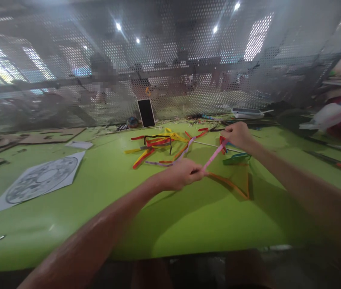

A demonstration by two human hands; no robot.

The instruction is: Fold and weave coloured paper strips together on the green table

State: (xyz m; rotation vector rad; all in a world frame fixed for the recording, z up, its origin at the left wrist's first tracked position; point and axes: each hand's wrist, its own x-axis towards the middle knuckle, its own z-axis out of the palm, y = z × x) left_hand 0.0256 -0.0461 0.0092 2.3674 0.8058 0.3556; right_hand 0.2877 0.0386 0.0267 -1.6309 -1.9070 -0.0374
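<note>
A pink paper strip (214, 156) is stretched taut between both hands above the green table (98, 208). My left hand (182, 174) pinches its near end. My right hand (237, 135) is closed on its far end, along with red and blue strip ends. A heap of coloured strips (161, 146), yellow, red, black and purple, lies just beyond my left hand. An orange strip (230, 185) and a green strip (235, 158) lie under the hands. A thin stick (209, 145) runs across the table near my right hand.
A paper sheet with a round printed pattern (42, 180) lies at left. Cardboard offcuts (31, 137) sit at the far left. A phone (146, 113) leans on the perforated metal screen (188, 60) behind the table. A white box (247, 113) and clutter fill the right side.
</note>
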